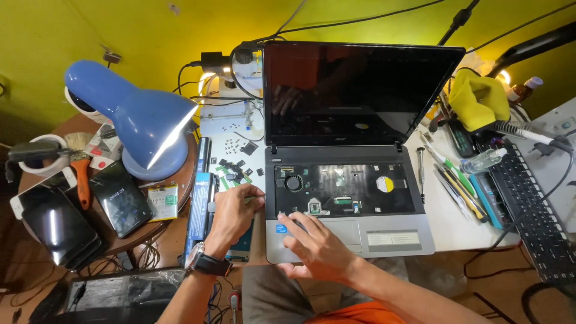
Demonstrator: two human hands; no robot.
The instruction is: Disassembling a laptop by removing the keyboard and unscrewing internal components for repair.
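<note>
1. Head view: my left hand [231, 211] sits at the left edge of the laptop [351, 180], fingers curled together around a thin tool with a green handle [251, 197], its tip pointing toward the open keyboard bay.
2. My right hand [315, 243] lies flat on the palm rest, fingers spread, the fingertips [282, 216] pressing at the bay's lower left corner; it pinches nothing.
3. The laptop stands open on the white bench [450, 222], screen dark, with its keyboard out. Inside the bay I see a round fan [293, 183], a yellow round sticker [384, 184] and small connectors.
4. A black watch [207, 263] is on my left wrist.
5. Just left of the laptop, small black chips and screws [235, 162] lie scattered on the bench, and a long dark laptop battery [199, 201] lies beside my left hand.
6. Farther left, a blue desk lamp [129, 117] shines over a round wooden table [159, 231] holding several phones [120, 198] and a brush with an orange handle [81, 174].
7. Right of the laptop lie a screwdriver [421, 171], a row of slim tools [456, 186], a clear small bottle [483, 161] and a yellow cloth [480, 99].
8. A separate black keyboard [531, 216] lies at the far right, well apart from my hands.
</note>
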